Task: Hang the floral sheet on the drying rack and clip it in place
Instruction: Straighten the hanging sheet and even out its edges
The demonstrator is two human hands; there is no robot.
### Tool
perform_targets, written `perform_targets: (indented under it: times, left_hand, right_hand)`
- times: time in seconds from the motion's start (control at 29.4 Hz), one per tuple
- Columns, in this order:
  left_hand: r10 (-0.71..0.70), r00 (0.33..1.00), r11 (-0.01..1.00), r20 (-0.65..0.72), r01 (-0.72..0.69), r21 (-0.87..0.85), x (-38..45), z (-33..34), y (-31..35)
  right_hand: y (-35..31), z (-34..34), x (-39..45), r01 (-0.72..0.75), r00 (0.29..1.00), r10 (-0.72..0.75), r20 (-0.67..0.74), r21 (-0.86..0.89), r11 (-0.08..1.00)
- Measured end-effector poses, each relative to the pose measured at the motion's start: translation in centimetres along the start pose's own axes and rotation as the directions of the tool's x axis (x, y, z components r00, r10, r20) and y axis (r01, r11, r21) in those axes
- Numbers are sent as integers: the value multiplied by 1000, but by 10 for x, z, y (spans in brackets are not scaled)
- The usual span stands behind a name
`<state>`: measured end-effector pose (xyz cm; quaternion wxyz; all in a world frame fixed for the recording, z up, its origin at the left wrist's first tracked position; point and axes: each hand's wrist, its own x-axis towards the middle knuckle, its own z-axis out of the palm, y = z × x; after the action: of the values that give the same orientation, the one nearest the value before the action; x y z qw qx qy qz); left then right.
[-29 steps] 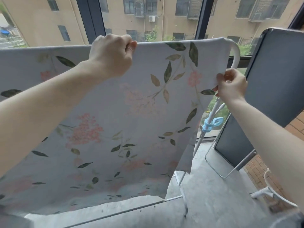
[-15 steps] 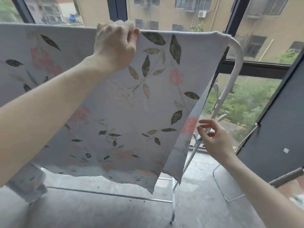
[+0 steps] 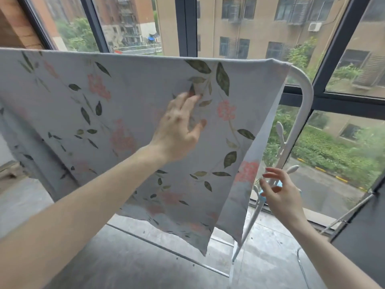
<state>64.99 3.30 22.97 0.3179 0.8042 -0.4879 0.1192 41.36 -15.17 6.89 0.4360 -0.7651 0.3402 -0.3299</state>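
The left hand (image 3: 177,130) has let go of the top edge of the floral sheet (image 3: 129,113) and dropped mid-frame, fingers loose, while the right hand (image 3: 281,195) has reached the blue clip (image 3: 263,193) at lower right.

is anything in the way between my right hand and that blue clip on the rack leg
Nothing visible. The right hand is open right at the blue plastic clip on the white metal rack leg; the floral sheet's edge hangs just left.

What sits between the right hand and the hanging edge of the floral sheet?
In the head view, only open air and a white peg on the rack's leg separate the right hand from the floral sheet.
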Motion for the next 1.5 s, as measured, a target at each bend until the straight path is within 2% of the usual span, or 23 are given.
perform_targets:
  times: [0.1, 0.2, 0.31, 0.37, 0.41, 0.48, 0.54, 0.58, 0.65, 0.71, 0.88, 1.16, 1.33, 1.5]
  left_hand:
    - [-69, 992, 997, 102, 72, -28, -40, 26, -7]
    - [-151, 967, 985, 205, 164, -46, -68, 50, -12]
    - [-228, 949, 970, 218, 241, -34, -86, 69, -10]
    - [-276, 940, 958, 199, 286, -22, -89, 80, -8]
    - [-305, 933, 950, 194, 312, -9, -89, 86, -7]
    - [-367, 913, 929, 179, 371, 11, -86, 98, -2]
    - [-449, 880, 891, 154, 454, 7, -82, 110, 9]
    - [-490, 861, 869, 136, 494, 1, -80, 117, 17]
    - [-547, 831, 834, 106, 551, -15, -78, 129, 32]
    - [-592, 804, 804, 55, 594, -30, -77, 141, 52]
    - [-661, 750, 750, -36, 661, -23, -79, 153, 86]
    - [-678, 719, 733, -153, 677, -67, -78, 139, 97]
    - [-662, 702, 741, -264, 665, -91, -80, 123, 87]
    - [-689, 666, 713, -285, 694, -102, -91, 114, 85]
  right_hand:
    - [-2, -1, 2, 63, 998, -63, 9, -9, 998]
    - [-11, -5, 3, 206, 975, -202, -94, 35, 978]
    - [-19, -23, 22, 435, 868, -409, -280, 35, 900]
    - [-20, -37, 47, 485, 812, -450, -372, 0, 875]
    - [-22, -43, 60, 471, 821, -434, -370, 11, 882]
    - [-28, -51, 84, 459, 869, -425, -255, 92, 884]
    - [-34, -56, 103, 425, 903, -430, -20, 194, 884]
    - [-34, -59, 112, 395, 898, -425, 112, 222, 892]
    - [-25, -58, 125, 354, 835, -424, 352, 247, 902]
    - [-16, -60, 133, 325, 755, -448, 479, 320, 890]
    - [-14, -51, 132, 170, 690, -465, 554, 501, 849]
    - [-33, -33, 113, 141, 556, -523, 646, 547, 825]
    - [-42, -11, 89, 174, 528, -551, 646, 553, 815]
    - [-46, -14, 72, 122, 467, -554, 689, 570, 812]
